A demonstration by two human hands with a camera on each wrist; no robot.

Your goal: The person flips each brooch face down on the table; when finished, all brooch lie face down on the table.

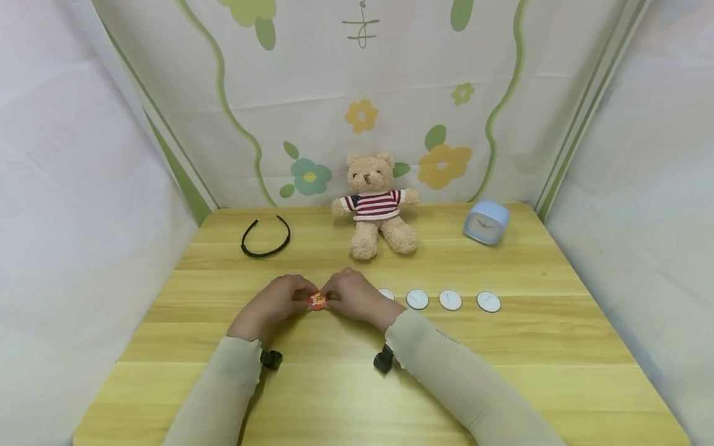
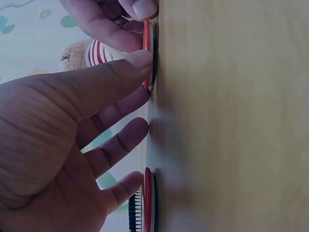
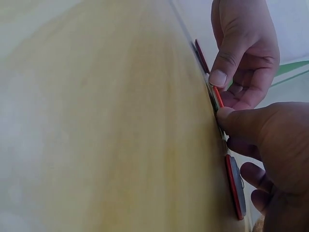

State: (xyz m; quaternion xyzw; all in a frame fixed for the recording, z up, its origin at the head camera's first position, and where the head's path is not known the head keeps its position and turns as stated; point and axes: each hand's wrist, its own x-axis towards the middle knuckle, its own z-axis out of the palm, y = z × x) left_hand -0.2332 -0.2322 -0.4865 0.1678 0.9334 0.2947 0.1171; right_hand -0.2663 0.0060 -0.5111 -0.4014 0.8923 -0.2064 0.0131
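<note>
A round red pin badge [image 1: 317,301] with a yellow design lies face up on the wooden table. My left hand [image 1: 279,300] pinches its left edge, the thumb on its red face in the left wrist view. At its right edge, my right hand [image 1: 354,296] holds it between thumb and fingers. Another red-edged badge [image 2: 148,200] sits below the left hand's fingers in that view; the hand covers it in the head view. Beside the right hand lies a face-down badge [image 3: 234,186] with a grey back and a wire pin.
Right of the hands, white-backed badges [image 1: 417,299] form a row, one partly hidden by the right wrist. Behind are a black headband [image 1: 266,253], a teddy bear [image 1: 376,207] in a striped shirt and a blue clock [image 1: 487,222]. Fabric walls [image 1: 362,74] enclose the table [image 1: 334,396].
</note>
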